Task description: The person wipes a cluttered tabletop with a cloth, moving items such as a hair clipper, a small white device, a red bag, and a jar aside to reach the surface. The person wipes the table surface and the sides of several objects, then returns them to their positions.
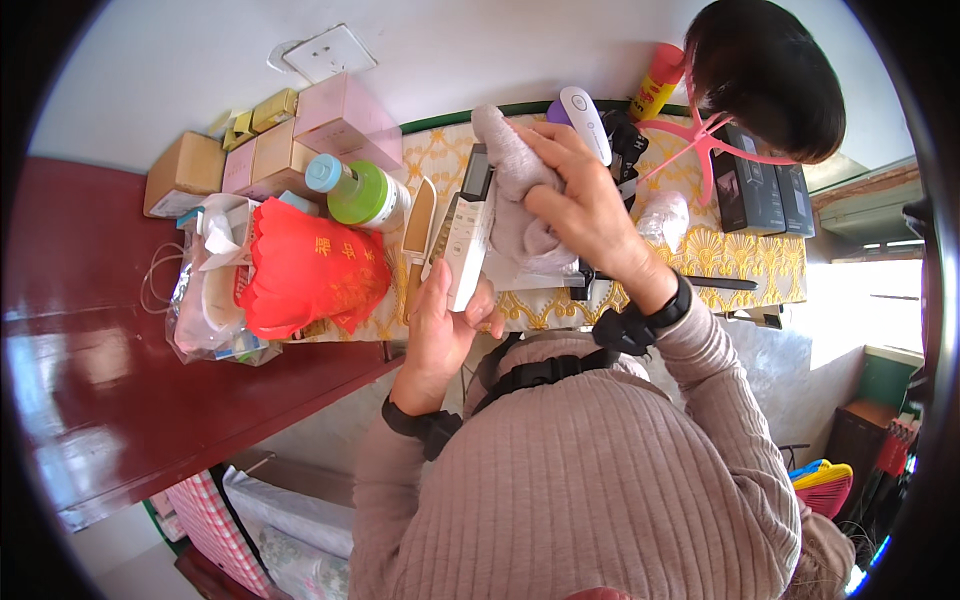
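My left hand [442, 322] grips the lower end of a white remote control [471, 244], whose dark display points away from me. My right hand [589, 195] has its fingers closed on a bunched, pale mauve cloth [517, 180]. The cloth lies right against the remote's right side near the display; whether it presses on it I cannot tell. Just left of the remote, a knife [420, 225] with a brownish blade lies on the patterned tablecloth [540, 313]. A black rod-like handle [712, 283] extends rightward from beneath my right wrist.
To the left are a red drawstring bag [315, 270], a green bottle [360, 195] and several boxes [345, 120]. A white handheld device [586, 124], a red-and-yellow spray can [658, 82] and a pink stand [701, 142] bearing a dark wig [765, 79] stand behind and right, beside black boxes [750, 187].
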